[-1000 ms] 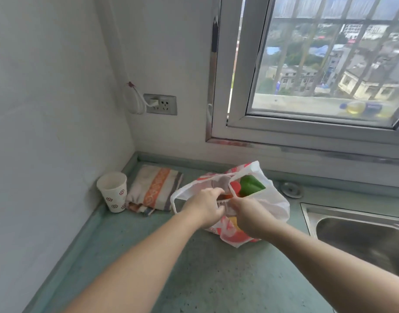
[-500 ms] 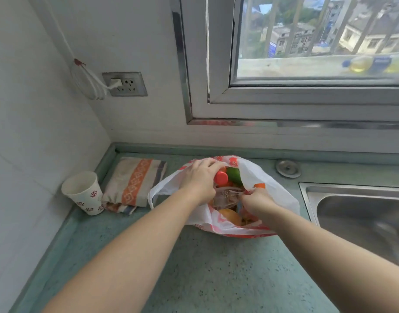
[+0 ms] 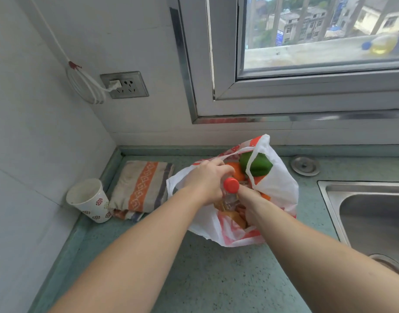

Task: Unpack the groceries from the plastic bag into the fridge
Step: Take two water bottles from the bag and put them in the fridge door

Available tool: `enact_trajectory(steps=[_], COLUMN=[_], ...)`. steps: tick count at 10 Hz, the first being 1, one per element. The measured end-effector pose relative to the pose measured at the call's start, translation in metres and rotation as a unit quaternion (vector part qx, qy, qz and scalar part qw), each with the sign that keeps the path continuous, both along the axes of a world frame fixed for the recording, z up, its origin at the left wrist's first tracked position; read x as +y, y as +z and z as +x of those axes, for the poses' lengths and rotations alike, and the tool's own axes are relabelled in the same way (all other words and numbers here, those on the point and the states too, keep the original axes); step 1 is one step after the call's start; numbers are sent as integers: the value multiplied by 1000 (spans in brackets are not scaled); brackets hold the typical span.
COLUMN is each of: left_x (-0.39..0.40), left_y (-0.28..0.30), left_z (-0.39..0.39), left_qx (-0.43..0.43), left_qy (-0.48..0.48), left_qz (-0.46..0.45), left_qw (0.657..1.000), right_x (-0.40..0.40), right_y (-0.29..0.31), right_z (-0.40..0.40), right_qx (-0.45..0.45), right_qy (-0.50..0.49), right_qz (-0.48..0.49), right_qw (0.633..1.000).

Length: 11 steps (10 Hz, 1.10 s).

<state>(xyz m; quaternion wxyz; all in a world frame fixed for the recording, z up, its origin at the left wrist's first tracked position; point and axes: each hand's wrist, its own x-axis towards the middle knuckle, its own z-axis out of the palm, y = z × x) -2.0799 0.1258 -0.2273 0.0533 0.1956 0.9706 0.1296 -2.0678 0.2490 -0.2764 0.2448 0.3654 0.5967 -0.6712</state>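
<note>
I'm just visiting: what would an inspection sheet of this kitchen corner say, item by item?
Surface: speckled green countertop, sink at right.
Job's things: plastic bag open on the counter; red-capped bottle upright in it, green pepper and orange items inside.
Clutter: paper cup in the corner, folded striped cloth beside it.
Hands: left hand grips the bag's edge; right hand is inside, by the bottle, its fingers hidden.
Cables: white cord plugged into the wall socket.
Surroundings: barred window; fridge not seen.
</note>
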Motion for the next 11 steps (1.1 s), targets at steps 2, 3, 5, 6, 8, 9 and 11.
enact_trajectory(steps=[2,3,5,6,8,9,11], left_x=[-15,-22,-30,-34,-41,-43,-34], left_y=[-1,4,18,27,47,52,30], left_z=[-5,-10,-11,-5,-2,3,15], left_qx=[-1,0,-3,16,1,0,-39], left_qy=[37,82,175,201,240,248,201], left_qz=[70,101,166,183,231,253,214], left_qw=[997,992,970,962,943,935,955], right_x=[-6,-7,-8,-6,-10,-3,6], right_y=[-14,-9,26,46,70,75,71], right_z=[-5,-4,9,23,42,44,50], right_qx=[41,34,45,177,358,396,426], right_qy=[-18,-5,196,226,268,250,235], right_qz=[-10,-6,77,126,250,272,315], right_qw=[999,999,977,950,859,841,815])
